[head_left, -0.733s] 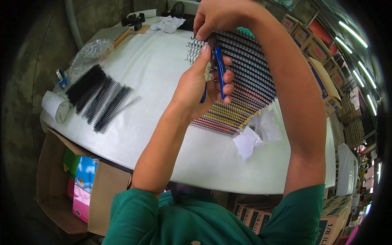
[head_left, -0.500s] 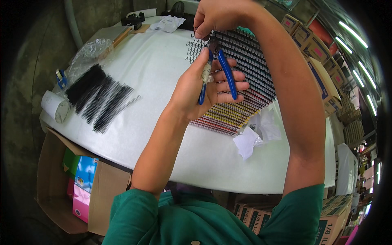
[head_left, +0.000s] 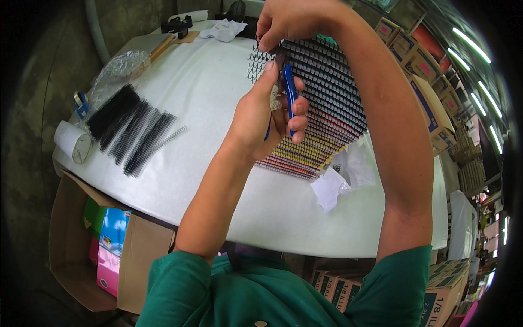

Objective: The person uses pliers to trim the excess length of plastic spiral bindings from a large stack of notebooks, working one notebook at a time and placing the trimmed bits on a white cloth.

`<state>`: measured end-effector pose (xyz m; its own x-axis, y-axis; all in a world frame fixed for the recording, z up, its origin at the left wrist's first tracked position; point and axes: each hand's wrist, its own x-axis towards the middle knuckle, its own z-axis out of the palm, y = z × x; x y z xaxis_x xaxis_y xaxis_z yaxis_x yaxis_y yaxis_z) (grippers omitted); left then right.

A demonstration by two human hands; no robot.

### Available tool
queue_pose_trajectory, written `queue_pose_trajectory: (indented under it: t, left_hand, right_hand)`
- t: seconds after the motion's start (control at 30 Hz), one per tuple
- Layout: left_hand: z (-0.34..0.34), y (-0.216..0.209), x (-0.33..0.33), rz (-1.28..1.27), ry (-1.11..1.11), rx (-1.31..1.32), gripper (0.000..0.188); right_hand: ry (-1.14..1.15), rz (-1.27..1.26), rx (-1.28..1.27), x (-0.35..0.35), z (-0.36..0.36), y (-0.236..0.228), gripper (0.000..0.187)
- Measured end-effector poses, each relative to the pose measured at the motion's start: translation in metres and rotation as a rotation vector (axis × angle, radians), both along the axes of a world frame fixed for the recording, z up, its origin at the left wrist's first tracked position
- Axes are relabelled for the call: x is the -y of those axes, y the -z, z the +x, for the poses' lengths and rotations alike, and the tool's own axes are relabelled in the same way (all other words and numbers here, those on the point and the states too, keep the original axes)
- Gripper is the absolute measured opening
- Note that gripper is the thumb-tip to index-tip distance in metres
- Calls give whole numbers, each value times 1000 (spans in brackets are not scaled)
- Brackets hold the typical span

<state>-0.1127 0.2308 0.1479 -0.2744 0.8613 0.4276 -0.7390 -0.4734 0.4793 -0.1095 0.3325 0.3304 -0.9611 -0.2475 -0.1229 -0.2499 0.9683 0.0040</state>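
Loose black wire coils (head_left: 133, 131) lay well left of L hand (head_left: 261, 117). L hand clamped on blue-handled cutters (head_left: 290, 95), tips at wire spine under R hand (head_left: 289, 22), pinched shut on it, above notebook stack (head_left: 321, 103). Best cut w/ spine held taut, close to last loop.

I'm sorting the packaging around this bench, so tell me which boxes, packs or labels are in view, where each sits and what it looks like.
Open brown cardboard carton: below the table's left edge, flaps out.
Blue, green and pink printed packs: standing inside that carton.
Brown cardboard cartons with coloured labels: stacked beyond the table's right side.
Brown printed cartons: under the table's near edge.
Crumpled clear plastic bag: table's far left.
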Motion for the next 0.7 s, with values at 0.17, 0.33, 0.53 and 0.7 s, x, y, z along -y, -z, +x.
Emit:
queue_pose_trajectory:
  t: [0.17, 0.33, 0.53, 0.7]
  left_hand:
    - [32, -17, -4, -368, -379, -74, 55]
    - [31, -26, -1, -368, -352, 45, 55]
    - [7, 9, -1, 21, 53, 62, 55]
    - [34, -8, 1, -347, -320, -51, 59]
  right_hand:
    - [44, 54, -10, -9, -16, 18, 28]
    - [42, 20, 10, -4, -12, 15, 27]
    - [19, 41, -1, -6, -18, 22, 28]
    - [29, 76, 30, -4, -21, 26, 28]
